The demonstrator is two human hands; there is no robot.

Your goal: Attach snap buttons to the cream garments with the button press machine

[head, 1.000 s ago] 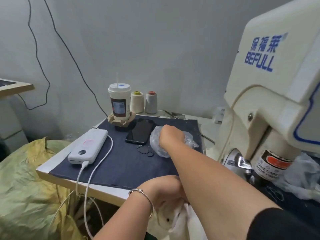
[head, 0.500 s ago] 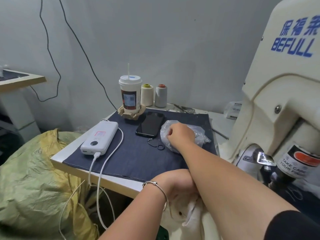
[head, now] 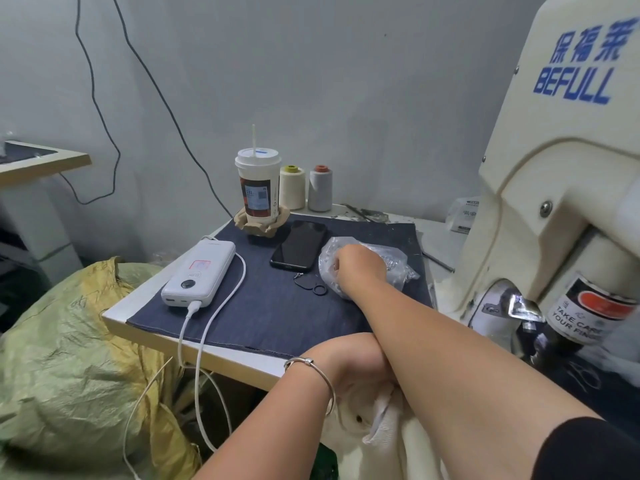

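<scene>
— Hands? Right hand [head: 358, 268] reaches into the bag [head: 394, 263] on the desk [head: 145, 301], right of the phone [head: 299, 245].
— Fingers?
— Curled; hold unclear. Left hand [head: 353, 368] grips the garment [head: 388, 431], near, left of the press [head: 561, 188].

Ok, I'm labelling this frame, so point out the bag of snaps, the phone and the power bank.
bag of snaps [head: 394, 263], head view, on the clear plastic right of the reaching hand.
phone [head: 300, 245], head view, middle of its dark screen.
power bank [head: 199, 271], head view, middle of its white top face.
</scene>
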